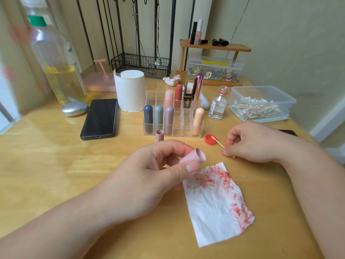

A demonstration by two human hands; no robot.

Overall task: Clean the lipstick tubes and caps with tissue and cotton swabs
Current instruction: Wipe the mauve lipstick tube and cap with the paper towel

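left hand [141, 176] pinching pink cap [193, 157] | right hand [250, 143] pinching cotton swab [219, 143] | wooden table [56, 165], wall blurry

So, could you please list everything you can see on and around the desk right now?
lipstick cap: one, pale pink, held in left hand
cotton swab: one, wooden stick, in right hand, tip at the red cap
red cap: one, on desk before organiser
tissue: one sheet, white with red smears, desk front
lipstick base: one, pink, uncapped, before organiser
organiser: one, clear, holding several lipsticks
tissue roll: one, white, behind organiser
phone: one, black, desk left
swab box: one, clear, desk right
glass vial: one, clear, beside swab box
oil bottle: one, yellow liquid, far left
left hand: holding cap
right hand: pinching swab
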